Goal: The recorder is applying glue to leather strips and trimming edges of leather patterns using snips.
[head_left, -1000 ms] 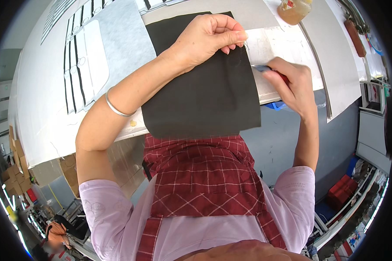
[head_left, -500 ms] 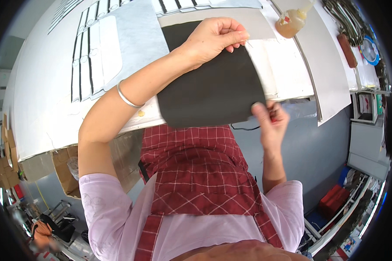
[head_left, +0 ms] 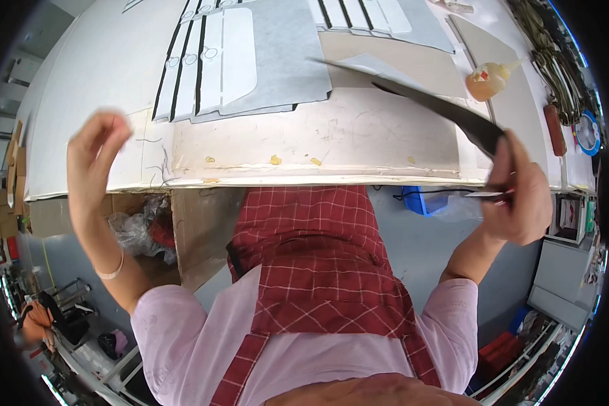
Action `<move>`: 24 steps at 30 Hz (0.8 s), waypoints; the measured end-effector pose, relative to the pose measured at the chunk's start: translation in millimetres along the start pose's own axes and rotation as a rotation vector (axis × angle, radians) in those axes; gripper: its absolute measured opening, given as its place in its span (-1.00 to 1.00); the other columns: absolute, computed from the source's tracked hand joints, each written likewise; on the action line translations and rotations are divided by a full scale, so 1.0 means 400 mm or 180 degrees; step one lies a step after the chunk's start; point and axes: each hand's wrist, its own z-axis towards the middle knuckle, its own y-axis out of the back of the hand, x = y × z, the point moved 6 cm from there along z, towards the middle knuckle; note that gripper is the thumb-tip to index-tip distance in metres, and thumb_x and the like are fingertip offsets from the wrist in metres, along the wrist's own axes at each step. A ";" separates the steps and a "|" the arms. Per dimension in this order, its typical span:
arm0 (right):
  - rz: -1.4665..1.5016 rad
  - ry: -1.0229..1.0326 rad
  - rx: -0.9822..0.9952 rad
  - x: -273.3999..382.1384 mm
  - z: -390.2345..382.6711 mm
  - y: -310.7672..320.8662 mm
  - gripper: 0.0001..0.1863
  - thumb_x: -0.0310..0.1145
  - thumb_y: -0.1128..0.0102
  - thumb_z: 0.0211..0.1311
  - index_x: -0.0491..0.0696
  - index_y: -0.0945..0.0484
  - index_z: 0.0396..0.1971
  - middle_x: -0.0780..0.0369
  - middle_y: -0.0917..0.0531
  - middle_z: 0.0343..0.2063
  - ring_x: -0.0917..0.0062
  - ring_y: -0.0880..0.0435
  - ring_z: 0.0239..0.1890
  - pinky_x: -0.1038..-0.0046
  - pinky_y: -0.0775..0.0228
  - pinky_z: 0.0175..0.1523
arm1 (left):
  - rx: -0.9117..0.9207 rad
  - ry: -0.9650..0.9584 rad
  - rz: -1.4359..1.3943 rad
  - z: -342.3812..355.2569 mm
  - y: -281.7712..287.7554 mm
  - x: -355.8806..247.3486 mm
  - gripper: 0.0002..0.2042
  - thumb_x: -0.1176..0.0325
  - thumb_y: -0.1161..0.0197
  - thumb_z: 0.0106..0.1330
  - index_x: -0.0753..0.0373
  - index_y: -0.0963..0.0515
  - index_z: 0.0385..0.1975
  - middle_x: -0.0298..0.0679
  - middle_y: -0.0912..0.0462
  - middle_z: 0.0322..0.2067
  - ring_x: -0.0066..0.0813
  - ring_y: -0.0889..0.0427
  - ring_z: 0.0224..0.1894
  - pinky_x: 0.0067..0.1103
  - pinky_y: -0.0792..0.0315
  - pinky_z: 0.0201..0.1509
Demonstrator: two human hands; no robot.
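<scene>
A thin black sheet, seen nearly edge-on, slants over the right part of the table. My right hand grips its near end. A small pale, pointed tool tip also sticks out of that hand; the rest of it is hidden by the fingers. My left hand is raised over the table's left front, away from the sheet. Its thumb and fingertips come together in a pinch, blurred, and anything between them is too small to make out. Nearby lie loose dark threads.
Grey-white panels with black strips lie at the back of the white table. To the right stand a bottle of amber liquid, a brown block and a blue roll. Under the front edge sits a cardboard box with plastic bags.
My left hand has left the sheet's far edge and swung left and nearer. My right hand has carried the sheet to the right, turning it edge-on and uncovering the table.
</scene>
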 end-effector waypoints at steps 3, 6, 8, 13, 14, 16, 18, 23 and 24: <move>-0.0230 -0.1255 -0.0451 -0.157 -0.020 -0.025 -0.83 -0.30 -0.51 0.15 -0.05 -0.76 -0.33 0.35 -0.68 -0.59 0.78 -0.50 -0.58 0.63 -0.37 -0.45 | 0.0064 0.1017 0.1944 -0.179 0.157 0.239 -0.75 0.50 -0.29 0.25 0.33 -0.54 -0.08 -0.11 -0.64 -0.18 -0.23 -0.60 -0.23 -0.46 -0.46 -0.10; -0.0010 -0.2077 -0.0299 -0.371 -0.047 -0.064 -0.79 -0.27 -0.50 0.17 -0.10 -0.78 -0.32 0.41 -0.68 -0.56 0.85 -0.44 -0.56 0.77 -0.22 -0.42 | -0.0362 0.1561 0.3639 -0.354 0.331 0.444 -0.54 0.40 -0.33 0.23 0.26 -0.44 0.15 0.01 -0.60 0.02 0.00 -0.61 -0.02 -0.31 -0.48 0.05; 0.0687 -0.2040 -0.1028 -0.366 -0.009 -0.053 -0.80 -0.32 -0.50 0.18 -0.17 -0.76 -0.38 0.39 -0.74 -0.48 0.86 -0.54 -0.45 0.78 -0.36 -0.29 | -0.0562 0.1644 0.3841 -0.367 0.339 0.424 -0.54 0.38 -0.32 0.25 0.24 -0.44 0.16 0.00 -0.62 -0.03 -0.01 -0.62 -0.05 -0.31 -0.48 0.02; 0.0789 -0.0709 -0.0173 -0.128 -0.031 -0.054 -0.83 -0.46 -0.45 0.10 -0.21 -0.72 -0.32 0.26 -0.77 -0.45 0.63 -0.62 -0.54 0.58 -0.48 -0.39 | -0.0863 0.1496 0.2905 -0.230 0.224 0.243 -0.64 0.32 -0.29 0.35 0.17 -0.50 0.13 -0.19 -0.61 -0.48 -0.31 -0.57 -0.45 -0.42 -0.44 -0.30; 0.0977 0.0031 0.0260 -0.051 -0.055 -0.061 -0.80 -0.49 -0.44 0.04 -0.20 -0.71 -0.30 0.24 -0.75 -0.50 0.53 -0.62 -0.59 0.53 -0.47 -0.45 | -0.0777 0.1485 0.2520 -0.188 0.191 0.208 -0.68 0.32 -0.27 0.38 0.16 -0.54 0.09 -0.25 -0.55 -0.60 -0.44 -0.49 -0.57 -0.48 -0.39 -0.39; 0.0937 0.0587 0.1591 0.085 -0.111 -0.126 -0.63 -0.46 -0.38 -0.11 -0.13 -0.69 -0.18 0.34 -0.40 -0.76 0.50 -0.45 -0.71 0.40 -0.25 -0.62 | -0.0696 0.0708 0.1803 -0.129 0.118 0.126 -0.76 0.36 -0.27 0.39 0.23 -0.60 0.01 -0.33 -0.47 -0.69 -0.57 -0.33 -0.65 -0.56 -0.28 -0.46; 0.1403 0.0710 0.1366 0.186 -0.152 -0.130 -0.61 -0.45 -0.37 -0.08 -0.13 -0.68 -0.14 0.38 -0.33 -0.77 0.59 -0.42 -0.72 0.46 -0.20 -0.63 | -0.0248 0.0492 0.1249 -0.036 0.003 0.020 -0.77 0.44 -0.31 0.33 0.26 -0.62 -0.04 -0.33 -0.55 -0.60 -0.58 -0.38 -0.55 -0.58 -0.35 -0.39; 0.1675 0.0441 0.1234 0.253 -0.216 -0.126 -0.60 -0.41 -0.41 -0.08 -0.12 -0.69 -0.14 0.40 -0.34 -0.77 0.63 -0.38 -0.73 0.54 -0.18 -0.63 | 0.0560 -0.1648 0.0483 0.111 -0.285 -0.211 -0.79 0.50 -0.32 0.24 0.29 -0.64 -0.12 -0.18 -0.68 -0.27 -0.36 -0.62 -0.21 -0.50 -0.52 -0.08; 0.1851 0.0305 0.1189 0.259 -0.213 -0.122 -0.61 -0.39 -0.43 -0.09 -0.12 -0.70 -0.15 0.40 -0.34 -0.77 0.64 -0.38 -0.73 0.56 -0.18 -0.63 | 0.0707 -0.2009 0.0440 0.122 -0.337 -0.241 -0.81 0.48 -0.31 0.25 0.30 -0.64 -0.15 -0.16 -0.68 -0.24 -0.29 -0.64 -0.16 -0.46 -0.52 -0.04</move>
